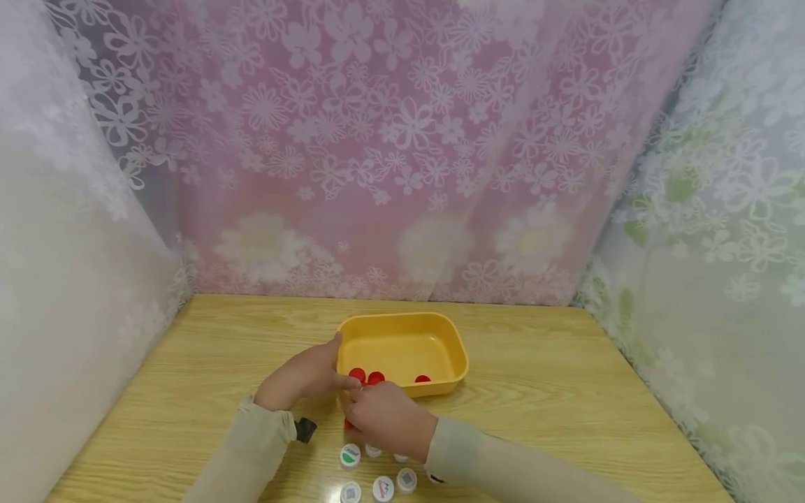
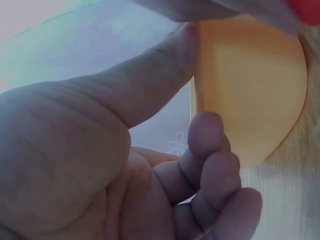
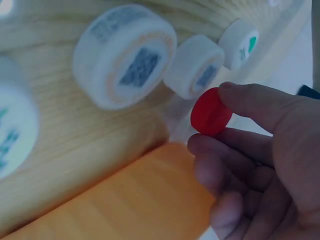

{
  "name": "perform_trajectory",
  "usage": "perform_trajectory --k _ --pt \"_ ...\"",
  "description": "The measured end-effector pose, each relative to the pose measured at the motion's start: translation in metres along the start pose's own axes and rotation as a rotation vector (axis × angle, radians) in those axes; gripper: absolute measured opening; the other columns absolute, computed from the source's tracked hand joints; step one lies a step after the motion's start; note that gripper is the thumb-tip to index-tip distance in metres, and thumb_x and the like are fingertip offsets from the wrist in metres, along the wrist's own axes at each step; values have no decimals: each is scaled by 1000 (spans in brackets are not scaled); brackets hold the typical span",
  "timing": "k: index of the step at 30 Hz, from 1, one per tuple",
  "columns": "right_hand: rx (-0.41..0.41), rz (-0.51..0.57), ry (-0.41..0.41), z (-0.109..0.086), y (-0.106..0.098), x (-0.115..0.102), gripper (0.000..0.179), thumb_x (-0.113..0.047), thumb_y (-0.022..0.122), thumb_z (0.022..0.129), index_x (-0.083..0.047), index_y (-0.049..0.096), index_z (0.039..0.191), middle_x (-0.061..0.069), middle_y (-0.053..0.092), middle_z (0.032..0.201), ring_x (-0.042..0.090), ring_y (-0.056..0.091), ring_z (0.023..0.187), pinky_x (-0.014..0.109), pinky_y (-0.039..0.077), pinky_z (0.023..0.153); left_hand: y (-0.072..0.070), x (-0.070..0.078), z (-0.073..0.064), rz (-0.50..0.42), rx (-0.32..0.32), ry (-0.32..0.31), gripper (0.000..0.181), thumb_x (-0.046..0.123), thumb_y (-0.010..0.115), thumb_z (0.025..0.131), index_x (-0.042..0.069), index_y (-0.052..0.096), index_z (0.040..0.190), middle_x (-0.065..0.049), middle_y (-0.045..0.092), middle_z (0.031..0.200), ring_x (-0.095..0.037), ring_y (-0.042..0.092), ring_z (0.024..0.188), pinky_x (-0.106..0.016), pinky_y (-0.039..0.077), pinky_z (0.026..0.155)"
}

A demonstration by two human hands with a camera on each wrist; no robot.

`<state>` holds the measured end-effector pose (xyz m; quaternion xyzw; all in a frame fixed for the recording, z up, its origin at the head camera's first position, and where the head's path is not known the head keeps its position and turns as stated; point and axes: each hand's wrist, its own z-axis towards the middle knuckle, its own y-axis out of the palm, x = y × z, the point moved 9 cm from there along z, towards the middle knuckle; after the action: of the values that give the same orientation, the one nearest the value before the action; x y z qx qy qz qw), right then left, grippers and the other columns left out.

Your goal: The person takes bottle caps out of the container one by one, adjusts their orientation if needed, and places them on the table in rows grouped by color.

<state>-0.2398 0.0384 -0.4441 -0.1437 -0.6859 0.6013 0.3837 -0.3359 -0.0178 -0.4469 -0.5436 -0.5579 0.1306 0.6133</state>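
A shallow yellow plastic basin point(image 1: 402, 347) sits on the wooden table. At its left end my left hand point(image 1: 307, 377) holds the side, with the thumb at the rim and the other fingers bent against the wall point(image 2: 240, 90). My right hand point(image 1: 393, 420) is low beside the basin's front left corner. In the right wrist view, its thumb and finger pinch a round red bottle cap point(image 3: 211, 112) by the edge. Inside the basin, red caps lie near the front wall: two at the left point(image 1: 357, 374) and another red cap point(image 1: 423, 378) farther right.
Several white round caps with printed tops, such as a green-marked cap point(image 1: 350, 455) and a cap with a square code point(image 1: 407, 480), lie on the table point(image 1: 534, 391) near its front. Floral curtains point(image 1: 377, 140) hang behind and at both sides.
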Motion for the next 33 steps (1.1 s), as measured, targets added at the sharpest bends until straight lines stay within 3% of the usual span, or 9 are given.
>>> perform_trajectory --k 4,5,11,13,18,25,28,31,33 --pt "-35 11 48 9 10 -2 26 -45 71 97 -27 70 79 -13 50 60 4 40 51 18 37 46 1 0 2 -28 -3 -3 113 48 81 88 3 12 166 -14 69 100 -21 59 82 -42 51 88" --pt "-35 15 51 11 10 -3 27 -45 71 97 -27 70 78 -13 47 59 4 39 50 18 36 46 0 0 2 -34 3 -2 113 48 81 87 3 13 165 -14 70 108 -21 61 86 -43 52 90" --pt "-89 32 86 15 13 -3 22 -45 72 97 -26 74 85 -11 50 61 5 43 51 19 44 50 -3 2 0 -30 17 11 113 46 83 86 1 16 165 -17 61 141 -25 65 114 -50 50 105" --pt "-106 66 97 14 13 -1 21 -44 71 98 -25 74 90 -11 53 64 4 45 54 19 48 53 -3 2 -1 -29 15 5 113 46 83 86 1 15 165 -18 59 145 -26 64 117 -51 49 107" --pt "-132 72 51 2 19 1 12 -36 76 96 -26 74 101 -13 59 74 2 50 61 17 51 57 -3 -2 -1 -53 13 -12 111 45 82 87 3 15 165 -19 49 155 -34 57 132 -55 44 111" --pt "-105 46 -39 -17 22 1 8 -26 78 95 -27 77 102 -13 61 76 2 42 58 16 43 52 -3 -7 1 -60 24 -36 110 43 82 88 6 14 166 -16 47 158 -33 55 134 -56 42 113" --pt "-20 115 11 -15 7 17 2 -24 75 97 -23 73 97 -11 57 71 3 43 57 16 43 52 -3 -6 1 -70 23 -18 111 43 83 87 4 14 166 -18 50 154 -33 56 132 -55 43 111" --pt "61 229 138 -9 -8 53 7 -22 73 96 -19 68 93 -8 56 71 6 46 59 18 46 56 -2 -5 2 -89 18 -24 111 44 83 86 4 15 166 -17 51 153 -33 57 130 -55 43 111" --pt "46 294 210 -3 -6 77 10 -22 75 94 -15 67 94 -5 58 75 10 49 62 21 48 59 1 -5 1 -110 10 -34 111 44 83 86 5 16 166 -17 50 155 -34 55 132 -56 42 112"
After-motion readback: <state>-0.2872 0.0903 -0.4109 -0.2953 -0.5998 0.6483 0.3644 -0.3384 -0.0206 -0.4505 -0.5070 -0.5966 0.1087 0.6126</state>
